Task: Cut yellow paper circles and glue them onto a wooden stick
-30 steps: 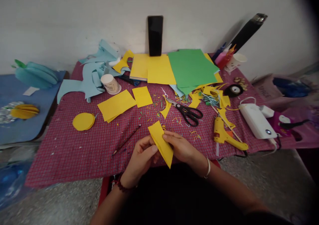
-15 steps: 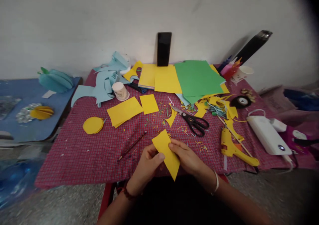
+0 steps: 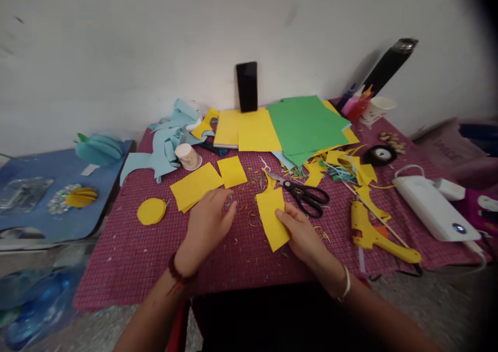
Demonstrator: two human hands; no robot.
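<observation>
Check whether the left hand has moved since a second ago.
Yes: the left hand has moved left and forward, now nearer the yellow rectangular sheets.

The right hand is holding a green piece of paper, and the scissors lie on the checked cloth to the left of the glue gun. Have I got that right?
Not quite: the piece of paper in the right hand is yellow, as the head view shows. The scissors do lie on the checked cloth to the left of the glue gun.

Matt paper rectangle (image 3: 271, 218), woven tablecloth (image 3: 128, 269), glue gun (image 3: 374, 236) probably smooth plastic
</observation>
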